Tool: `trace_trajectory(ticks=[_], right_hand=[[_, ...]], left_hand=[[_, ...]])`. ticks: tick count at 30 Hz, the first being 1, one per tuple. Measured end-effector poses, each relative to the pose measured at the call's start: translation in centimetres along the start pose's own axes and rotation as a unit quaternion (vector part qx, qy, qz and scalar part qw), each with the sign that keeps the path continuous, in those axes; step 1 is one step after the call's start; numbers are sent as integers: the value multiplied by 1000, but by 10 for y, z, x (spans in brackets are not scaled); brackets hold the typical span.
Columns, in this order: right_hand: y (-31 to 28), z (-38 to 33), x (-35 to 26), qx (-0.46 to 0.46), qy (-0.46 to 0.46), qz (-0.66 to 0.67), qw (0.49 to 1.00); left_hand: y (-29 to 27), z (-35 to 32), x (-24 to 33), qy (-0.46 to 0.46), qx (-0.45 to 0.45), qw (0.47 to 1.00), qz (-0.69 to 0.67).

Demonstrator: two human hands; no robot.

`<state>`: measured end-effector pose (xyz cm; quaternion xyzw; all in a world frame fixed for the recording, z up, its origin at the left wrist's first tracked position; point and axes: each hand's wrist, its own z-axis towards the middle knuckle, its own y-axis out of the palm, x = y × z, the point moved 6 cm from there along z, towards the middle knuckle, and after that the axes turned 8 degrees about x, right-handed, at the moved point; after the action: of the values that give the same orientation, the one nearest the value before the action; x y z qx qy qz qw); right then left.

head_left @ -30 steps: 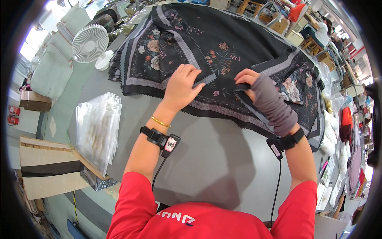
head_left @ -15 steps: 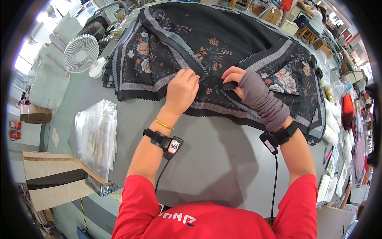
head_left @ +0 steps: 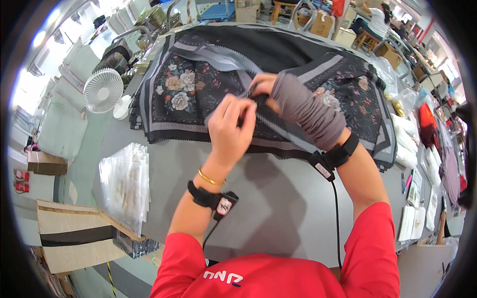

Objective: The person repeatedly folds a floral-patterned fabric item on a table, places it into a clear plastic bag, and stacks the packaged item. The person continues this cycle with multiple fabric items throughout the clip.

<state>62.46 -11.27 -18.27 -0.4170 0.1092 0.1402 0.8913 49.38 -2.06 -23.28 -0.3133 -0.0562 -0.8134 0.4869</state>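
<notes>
A large black scarf (head_left: 174, 107) with printed flowers, a grey patterned border and a scalloped edge is spread over the far part of the grey table. My left hand (head_left: 231, 124) has its fingers closed on a bunched part of the scarf near its middle. Right beside it, my right hand (head_left: 266, 89) pinches another gathered piece of the same cloth. Both hands are a little blurred, and the cloth between the fingertips is partly hidden. A grey sleeve cover (head_left: 308, 109) wraps my right forearm, and dark straps with small boxes sit on both wrists.
Clear plastic bags (head_left: 126, 184) are stacked at the table's left edge, near a white fan (head_left: 103, 91). Along the right edge lie white packets (head_left: 403, 139), pens and papers. The bare grey tabletop (head_left: 268, 203) lies nearer me. Another person (head_left: 378, 22) sits at the far right.
My hands have come together over the scarf's middle, the right one moving left. The cloth they hold is lifted and gathered between them. The whole view has tilted slightly upward.
</notes>
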Motion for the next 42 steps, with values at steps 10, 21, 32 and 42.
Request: trace_trajectory(ticks=[10,21,32,42], right_hand=[[-266,35,-116,183,18,-288,940],[-547,-155,-58,152,274,-194,930],[-468,-195,-130,257,239,-152,924],[-351,-252,-72,227,369,-19,901]], left_hand=[[122,-82,62,-46,-252,965,-59],[-155,26,119,239,-65,966,76],[-226,67,217,277,-189,917,216],[-269,74,295,328,52,921,202]])
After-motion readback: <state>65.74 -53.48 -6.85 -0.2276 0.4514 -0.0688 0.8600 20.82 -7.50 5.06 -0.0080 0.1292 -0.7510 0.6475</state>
